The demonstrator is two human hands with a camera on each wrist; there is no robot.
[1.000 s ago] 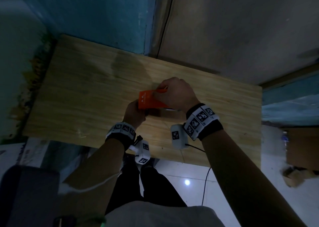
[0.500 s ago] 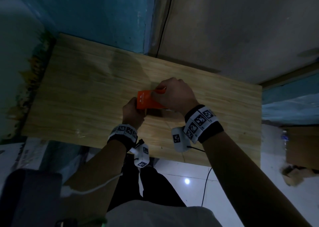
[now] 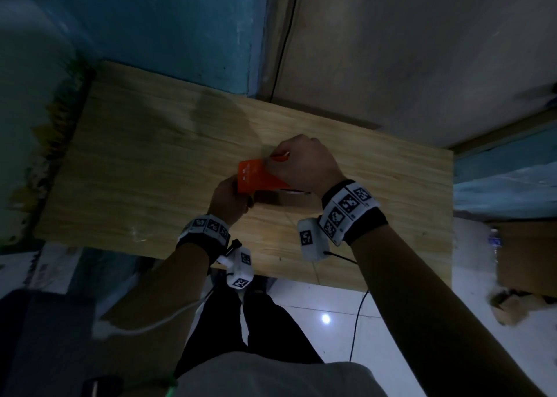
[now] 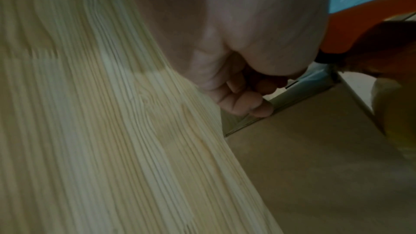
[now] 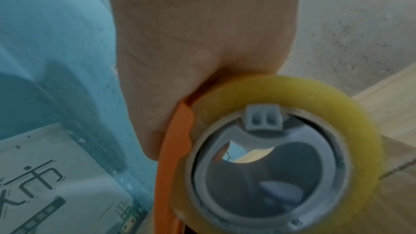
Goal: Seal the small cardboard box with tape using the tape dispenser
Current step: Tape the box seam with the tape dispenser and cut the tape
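Taping the box top
Right hand (image 3: 301, 167) grips the orange tape dispenser (image 3: 256, 176), now drawn nearer; left hand (image 3: 229, 200), fingers curled, steadies the cardboard box (image 4: 315, 157).

A plain home workroom: a wooden tabletop (image 3: 144, 167) against a peeling blue wall (image 3: 168, 25) (white floor tiles (image 3: 391, 330) below, cardboard scraps (image 3: 521, 264) beside it).

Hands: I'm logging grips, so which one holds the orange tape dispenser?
The right hand grips the orange tape dispenser; the left hand rests curled against the cardboard box.
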